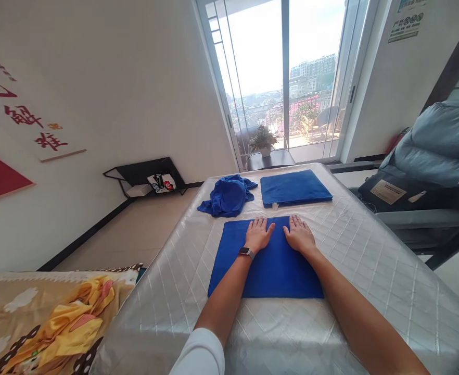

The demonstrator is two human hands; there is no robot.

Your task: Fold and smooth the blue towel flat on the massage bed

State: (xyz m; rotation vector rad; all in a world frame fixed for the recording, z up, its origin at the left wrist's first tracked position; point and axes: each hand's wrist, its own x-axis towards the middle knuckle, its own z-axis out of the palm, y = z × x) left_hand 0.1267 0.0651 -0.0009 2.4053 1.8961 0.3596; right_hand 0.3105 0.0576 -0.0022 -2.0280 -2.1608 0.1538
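Observation:
A blue cloth [276, 271] lies flat in a rectangle on the silver quilted table cover, in front of me. My left hand [257, 235] rests palm down on its far part, fingers stretched out, with a watch on the wrist. Beside it, my right hand [298, 234] also lies flat on the cloth near its far right corner, fingers extended. Just beyond my hands sits a neat flat stack of blue cloth [295, 186] with a small white tag at its near edge. Left of that stack is a crumpled blue cloth [229, 195].
The silver quilted cover [175, 291] drapes over the table edges. At the right stands a grey reclining chair [436, 146] with a dark bag [389, 190]. A potted plant [265, 139] is on a chair by the glass door. Yellow clothing [77, 323] lies on a patterned bed at lower left.

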